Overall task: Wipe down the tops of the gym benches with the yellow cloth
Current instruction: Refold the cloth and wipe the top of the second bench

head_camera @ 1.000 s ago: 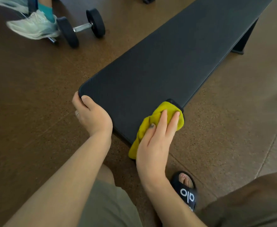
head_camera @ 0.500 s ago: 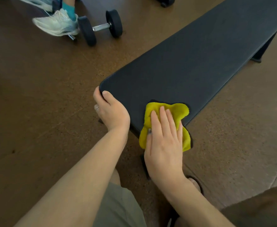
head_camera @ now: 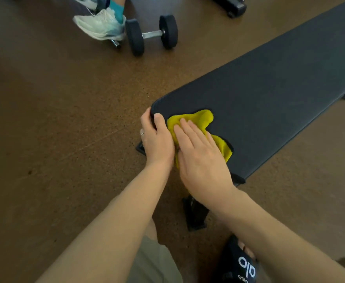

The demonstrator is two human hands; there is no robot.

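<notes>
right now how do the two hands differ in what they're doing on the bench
The left hand curls around the corner of the bench, thumb on top and fingers down the side; the right hand lies flat, fingers spread. The left hand touches bare padding, while the right presses the yellow cloth onto the top. A ring shows on the left hand; none shows on the right. Both are bare and rest at the bench's near end, side by side.
</notes>
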